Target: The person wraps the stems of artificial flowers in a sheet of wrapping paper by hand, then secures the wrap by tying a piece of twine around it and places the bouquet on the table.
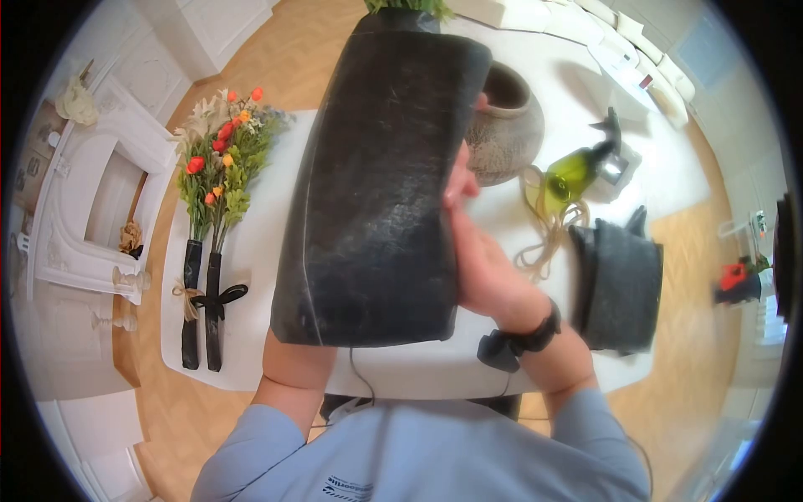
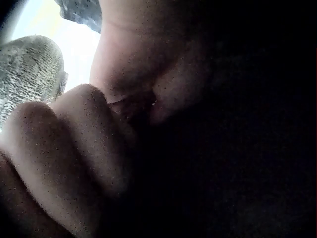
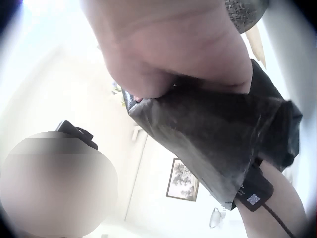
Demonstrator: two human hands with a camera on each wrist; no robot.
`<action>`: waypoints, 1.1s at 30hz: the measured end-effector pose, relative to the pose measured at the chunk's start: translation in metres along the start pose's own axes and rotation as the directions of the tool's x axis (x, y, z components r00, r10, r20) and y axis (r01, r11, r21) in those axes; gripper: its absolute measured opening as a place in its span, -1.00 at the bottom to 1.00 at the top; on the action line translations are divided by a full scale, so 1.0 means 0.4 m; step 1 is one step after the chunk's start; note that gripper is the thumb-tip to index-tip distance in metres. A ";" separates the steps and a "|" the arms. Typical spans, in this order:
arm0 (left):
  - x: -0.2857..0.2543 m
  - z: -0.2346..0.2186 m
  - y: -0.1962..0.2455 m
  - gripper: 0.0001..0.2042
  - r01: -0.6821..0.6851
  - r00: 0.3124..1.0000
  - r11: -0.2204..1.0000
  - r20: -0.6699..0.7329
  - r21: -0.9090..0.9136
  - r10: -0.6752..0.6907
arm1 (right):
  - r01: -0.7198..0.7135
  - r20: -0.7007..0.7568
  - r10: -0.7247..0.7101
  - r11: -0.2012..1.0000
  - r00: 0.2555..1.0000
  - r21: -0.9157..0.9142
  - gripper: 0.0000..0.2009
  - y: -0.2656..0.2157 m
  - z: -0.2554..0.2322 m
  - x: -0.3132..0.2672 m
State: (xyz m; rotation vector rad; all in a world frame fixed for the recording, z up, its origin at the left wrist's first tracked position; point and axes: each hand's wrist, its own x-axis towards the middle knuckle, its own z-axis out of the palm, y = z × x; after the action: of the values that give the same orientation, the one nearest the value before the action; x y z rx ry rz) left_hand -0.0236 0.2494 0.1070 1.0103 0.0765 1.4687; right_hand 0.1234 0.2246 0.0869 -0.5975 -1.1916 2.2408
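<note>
A large black wrapping sheet [image 1: 381, 184], with green leaves [image 1: 410, 7] showing past its top end, is held up in front of the body. My left hand is mostly behind it; curled fingers of the left hand [image 2: 74, 144] show in the left wrist view, and the wrap's underside is too dark to make out. At the right edge of the wrap my right hand [image 1: 489, 272] grips it, close to fingers at that edge. The right wrist view has the right hand [image 3: 183, 59] on the folded black wrap [image 3: 203, 129], its fingertips partly hidden.
Two black-wrapped flower bunches [image 1: 213, 251] lie at the left of the white table [image 1: 418, 372]. To the right are a round vase [image 1: 510, 142], a green spray bottle [image 1: 573, 180], looped twine [image 1: 544, 243] and folded black sheets [image 1: 619, 289].
</note>
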 end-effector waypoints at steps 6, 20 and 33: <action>0.002 0.013 0.023 -0.48 -0.044 0.997 0.999 -0.071 -0.023 0.042 | 0.063 -0.338 -0.187 0.936 0.922 -0.347 -0.42 0.015 0.032 0.000; -0.142 -0.077 0.058 -0.28 -0.135 0.955 0.990 -0.270 -0.034 0.121 | 0.371 -0.280 -0.572 0.761 0.771 -0.532 -0.62 0.033 0.008 0.005; -0.157 -0.332 0.290 -0.20 -0.196 0.872 0.980 -0.456 0.012 0.180 | 0.378 -0.341 -0.813 0.536 0.471 -0.755 -0.66 -0.137 -0.094 -0.056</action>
State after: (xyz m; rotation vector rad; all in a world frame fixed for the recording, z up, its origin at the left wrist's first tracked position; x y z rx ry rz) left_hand -0.2051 0.2404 0.0623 0.6376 0.2969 1.8610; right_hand 0.1762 0.2595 0.1172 -0.8971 -1.3753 0.8144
